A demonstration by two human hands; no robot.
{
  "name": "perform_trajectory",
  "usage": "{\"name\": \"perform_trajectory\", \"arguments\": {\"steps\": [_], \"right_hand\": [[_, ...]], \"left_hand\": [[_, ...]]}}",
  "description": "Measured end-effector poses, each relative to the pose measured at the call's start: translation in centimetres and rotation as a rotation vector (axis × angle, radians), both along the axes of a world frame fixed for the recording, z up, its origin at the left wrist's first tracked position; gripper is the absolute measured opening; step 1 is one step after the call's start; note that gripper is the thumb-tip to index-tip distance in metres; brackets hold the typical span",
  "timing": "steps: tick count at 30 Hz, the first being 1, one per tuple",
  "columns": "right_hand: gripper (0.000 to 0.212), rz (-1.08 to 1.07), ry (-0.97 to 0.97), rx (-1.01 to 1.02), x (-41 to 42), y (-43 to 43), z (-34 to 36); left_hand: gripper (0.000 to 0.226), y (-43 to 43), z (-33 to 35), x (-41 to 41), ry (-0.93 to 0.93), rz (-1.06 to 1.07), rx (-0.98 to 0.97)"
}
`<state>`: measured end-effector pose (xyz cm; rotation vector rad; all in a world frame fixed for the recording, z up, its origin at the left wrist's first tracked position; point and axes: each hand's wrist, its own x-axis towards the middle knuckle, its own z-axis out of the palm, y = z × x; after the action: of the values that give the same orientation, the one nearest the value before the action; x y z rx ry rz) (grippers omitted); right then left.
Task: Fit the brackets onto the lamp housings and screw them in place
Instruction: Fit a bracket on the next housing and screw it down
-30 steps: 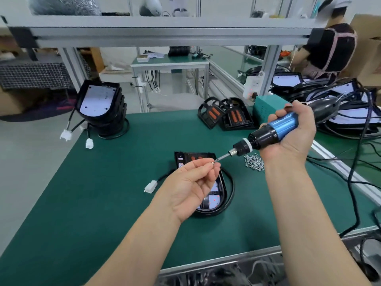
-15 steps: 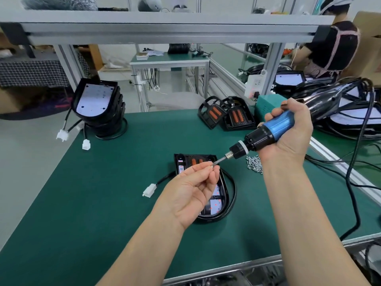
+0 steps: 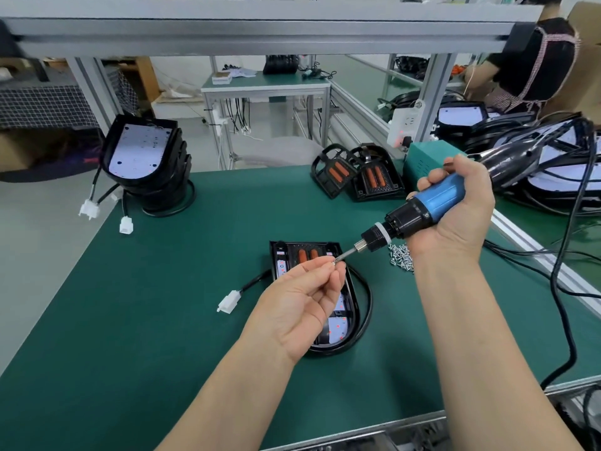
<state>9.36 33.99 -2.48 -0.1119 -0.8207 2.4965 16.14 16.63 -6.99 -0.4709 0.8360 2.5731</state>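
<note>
Centrally, on the green bench mat [image 3: 162, 304] beneath both hands, lies a black, D-shaped lamp housing [image 3: 338, 327] with a white, red-dotted board inside, a black cable looped round it, and a black bracket [image 3: 307, 254] with two orange strips seated at its far end. The left hand [image 3: 302, 307] pinches a tiny silver screw [image 3: 335, 261] against the bit of a blue-and-black electric screwdriver [image 3: 435, 198], whose barrel the right hand [image 3: 455, 216] grips. The housing looks like light, rigid plastic, probably best steadied by its outer rim, while the screw seems slippery and easily dropped.
</note>
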Motion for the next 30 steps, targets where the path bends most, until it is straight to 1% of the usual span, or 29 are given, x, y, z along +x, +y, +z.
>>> {"name": "perform_trajectory", "arguments": {"steps": [2,4,9,14,19,21,23,25,27,30], "right_hand": [[0.014,-0.004,-0.001,0.000,0.0,0.1,0.0],[0.012,0.000,0.001,-0.005,-0.1,0.2,-0.2],[0.012,0.014,-0.007,-0.010,0.0,-0.1,-0.4],[0.014,-0.010,-0.015,0.031,0.0,-0.4,-0.1],[0.011,-0.011,0.004,0.099,0.0,-0.7,0.8],[0.010,-0.025,-0.009,0.107,-0.1,-0.8,1.3],[0.012,-0.056,-0.049,0.070,-0.2,-1.0,1.5],[0.014,-0.093,-0.100,0.036,-0.4,-1.2,1.5],[0.017,-0.109,-0.124,0.035,-0.4,-1.4,1.4],[0.017,-0.093,-0.104,0.046,-0.6,-1.5,1.3]], "left_hand": [[0.033,0.1,0.1,0.0,-0.003,0.001,0.001],[0.032,0.2,0.1,-0.1,-0.010,0.008,0.008],[0.017,0.4,0.0,0.0,-0.015,0.051,-0.041],[0.015,1.2,-0.6,0.2,0.076,0.167,-0.231],[0.028,2.3,-1.0,0.6,0.216,0.304,-0.393],[0.031,2.7,-1.2,0.8,0.300,0.358,-0.534],[0.031,3.1,-1.4,0.9,0.403,0.418,-0.713],[0.032,3.1,-1.6,0.8,0.470,0.469,-0.824],[0.032,3.1,-1.9,0.8,0.489,0.486,-0.850],[0.034,2.8,-2.3,0.8,0.507,0.459,-0.864]]}}
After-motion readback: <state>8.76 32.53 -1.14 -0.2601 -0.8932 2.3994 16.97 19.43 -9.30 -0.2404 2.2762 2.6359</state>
